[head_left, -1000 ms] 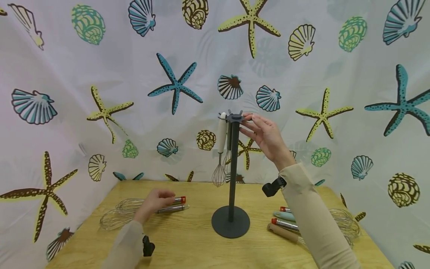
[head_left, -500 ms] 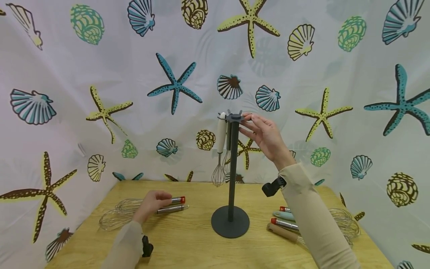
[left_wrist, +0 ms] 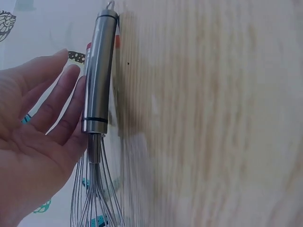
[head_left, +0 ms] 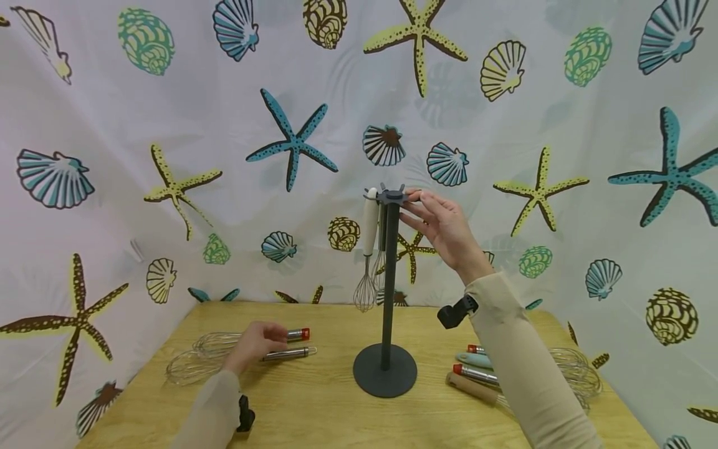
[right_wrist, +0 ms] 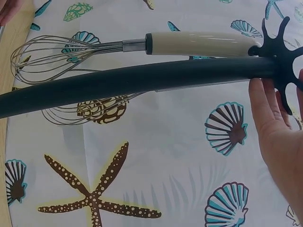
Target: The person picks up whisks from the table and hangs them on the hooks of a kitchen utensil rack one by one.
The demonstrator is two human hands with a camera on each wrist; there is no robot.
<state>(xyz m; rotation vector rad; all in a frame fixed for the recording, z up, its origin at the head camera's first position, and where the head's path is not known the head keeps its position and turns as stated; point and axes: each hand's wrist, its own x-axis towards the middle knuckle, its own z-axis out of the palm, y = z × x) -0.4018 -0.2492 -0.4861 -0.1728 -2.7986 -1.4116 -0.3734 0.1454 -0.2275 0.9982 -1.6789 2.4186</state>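
A dark utensil stand point(head_left: 389, 280) with hooks around its top stands upright on the table. My right hand point(head_left: 445, 231) grips a hook at that top; in the right wrist view its fingers reach behind the hooks. A whisk with a cream handle point(right_wrist: 203, 43) hangs from the stand. Another whisk hangs behind the pole, partly hidden. At the left, my left hand point(head_left: 258, 343) is beside a steel-handled whisk point(left_wrist: 100, 71) lying on the table. Its fingers are loosely bent, with fingertips at the handle's side and the thumb apart from it.
A second whisk with a red-tipped handle point(head_left: 298, 335) lies behind the steel one. At the table's right side lie several whisks, among them a brown-handled one point(head_left: 473, 388) and a pale blue-handled one point(head_left: 473, 360), partly under the right sleeve. A patterned curtain point(head_left: 348, 81) hangs behind.
My left hand has shifted slightly nearer the table's front, and the steel whisk's handle end sits a little lower. The right hand and the stand stay in place.
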